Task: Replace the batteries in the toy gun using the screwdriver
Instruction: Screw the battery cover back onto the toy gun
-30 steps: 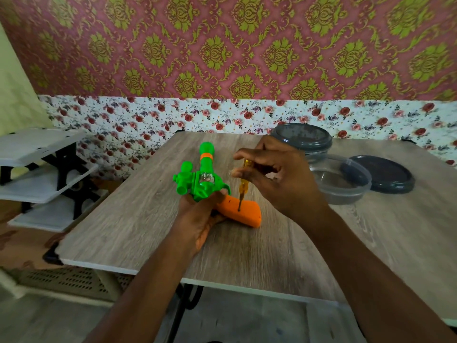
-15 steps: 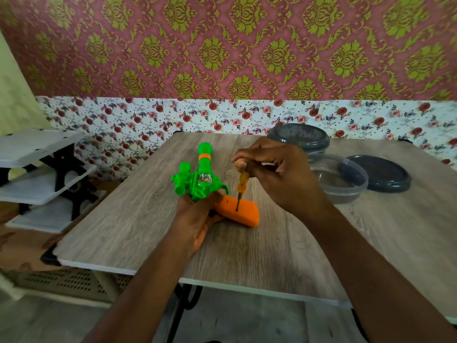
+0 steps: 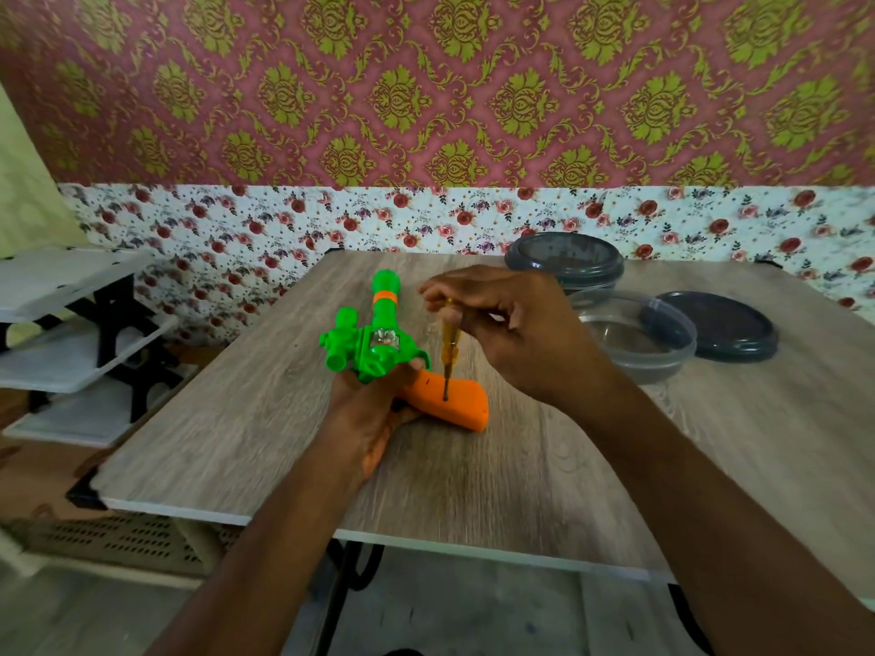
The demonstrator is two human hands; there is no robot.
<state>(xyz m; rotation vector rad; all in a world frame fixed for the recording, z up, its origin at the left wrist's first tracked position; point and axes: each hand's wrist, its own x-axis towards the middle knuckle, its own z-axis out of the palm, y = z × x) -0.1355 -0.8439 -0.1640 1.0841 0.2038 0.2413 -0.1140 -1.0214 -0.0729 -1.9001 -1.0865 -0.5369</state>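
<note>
The left hand [image 3: 374, 409] comes from below and holds the toy gun [image 3: 379, 345] with the fingers curled round its body, at the place where the green part meets the orange part. The right hand [image 3: 511, 324] is above it, at about two o'clock from the left one, and pinches the top of the screwdriver [image 3: 449, 348] between the fingertips. The two hands are near each other but do not touch. The screwdriver has a yellow see-through handle and stands almost upright, its tip set on the orange grip [image 3: 457, 402]. The gun is bright green plastic. Its barrel points to twelve o'clock and has an orange ring, a shorter green tube sits on its nine o'clock side, and there is a shiny silver patch on top. The grip points to four o'clock and rests on the wooden table [image 3: 521, 475]. At three o'clock from the gun stand a clear tub [image 3: 634, 343] and a dark lid [image 3: 719, 324], and at one o'clock a closed tub [image 3: 563, 260].
</note>
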